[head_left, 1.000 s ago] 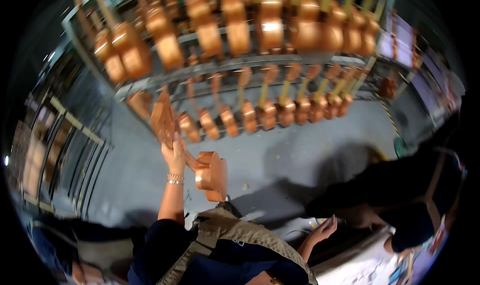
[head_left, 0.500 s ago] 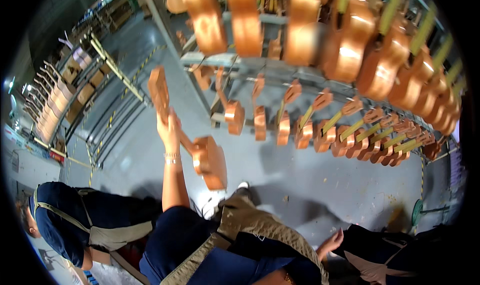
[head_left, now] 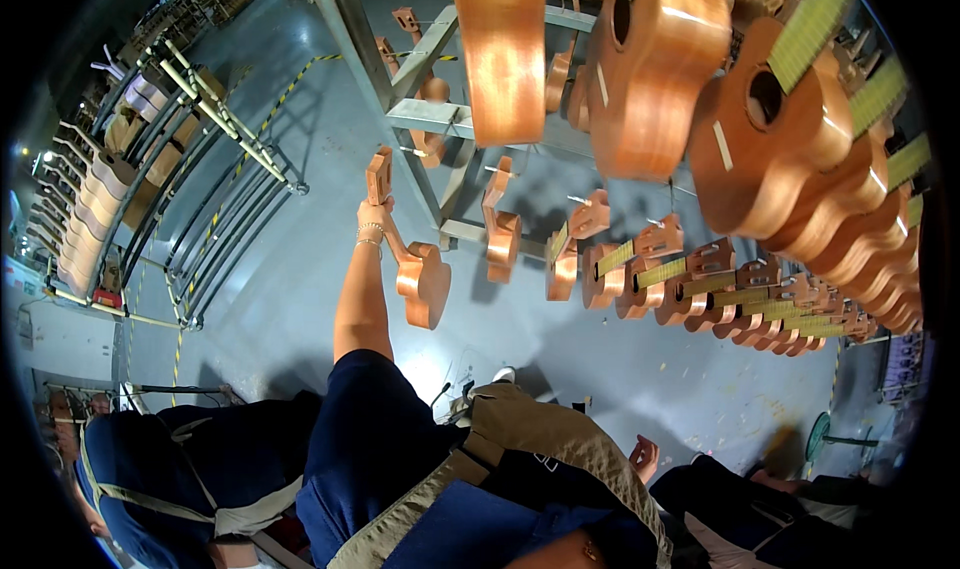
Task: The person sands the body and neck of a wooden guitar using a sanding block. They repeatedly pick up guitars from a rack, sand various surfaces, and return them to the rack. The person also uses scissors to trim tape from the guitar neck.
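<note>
Ukulele [head_left: 423,284] held out beside a metal rack [head_left: 424,116]

Left hand [head_left: 375,214] of the person, arm extended forward, grasps the copper-brown ukulele with fingers closed round the top of the neck [head_left: 394,241], just below the headstock [head_left: 378,172]. The instrument slants, headstock uppermost and body lower and to the right; it hangs clear of the grey floor [head_left: 270,319], near the left end of the rack and apart from its nearest hanging neighbour. Bracelets [head_left: 370,233] encircle the left wrist. The right hand [head_left: 644,457] is low at the person's right side, beyond the edge of a tan apron [head_left: 545,429]; its fingers are loosely bent and released.

On the rack, a lower row of small ukuleles [head_left: 503,247] hangs by the headstocks and recedes to the right, several with yellowish strips [head_left: 615,258] along their necks. Above them is a row of larger-looking instrument bodies [head_left: 498,59], some showing round sound holes. To the left, a tube-framed cart [head_left: 215,119] carries pale instruments [head_left: 100,209] standing in a line. Black-and-yellow tape [head_left: 285,94] marks the floor behind it. One co-worker [head_left: 190,459], in dark blue, is at lower left; another [head_left: 720,499] is at lower right, near a green round object [head_left: 818,436].
</note>
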A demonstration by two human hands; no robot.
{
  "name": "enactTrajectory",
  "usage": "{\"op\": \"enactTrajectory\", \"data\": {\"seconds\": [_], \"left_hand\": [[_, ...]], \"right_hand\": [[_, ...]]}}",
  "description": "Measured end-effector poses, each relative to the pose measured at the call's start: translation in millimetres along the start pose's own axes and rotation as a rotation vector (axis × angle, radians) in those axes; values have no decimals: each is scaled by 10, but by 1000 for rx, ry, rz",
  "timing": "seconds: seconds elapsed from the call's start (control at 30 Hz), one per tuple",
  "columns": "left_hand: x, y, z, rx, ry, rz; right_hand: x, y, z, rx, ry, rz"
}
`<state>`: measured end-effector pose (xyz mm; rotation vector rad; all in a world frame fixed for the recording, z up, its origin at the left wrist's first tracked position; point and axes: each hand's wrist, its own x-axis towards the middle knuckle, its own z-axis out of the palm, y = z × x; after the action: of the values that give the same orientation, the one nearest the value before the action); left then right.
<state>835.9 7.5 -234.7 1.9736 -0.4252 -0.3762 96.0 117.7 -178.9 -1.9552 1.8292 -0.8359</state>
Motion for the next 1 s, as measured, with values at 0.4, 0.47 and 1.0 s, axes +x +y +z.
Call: {"op": "enactTrajectory", "data": {"seconds": [0.4, 0.47, 1.0], "left_hand": [[616, -264, 501, 51, -195, 86], [622, -286, 463, 68, -228, 118], [396, -65, 317, 481, -300, 210]], "right_hand": [[78, -109, 192, -12, -227, 219], [35, 16, 232, 10, -259, 140], [-83, -127, 479, 14, -141, 238]]}}
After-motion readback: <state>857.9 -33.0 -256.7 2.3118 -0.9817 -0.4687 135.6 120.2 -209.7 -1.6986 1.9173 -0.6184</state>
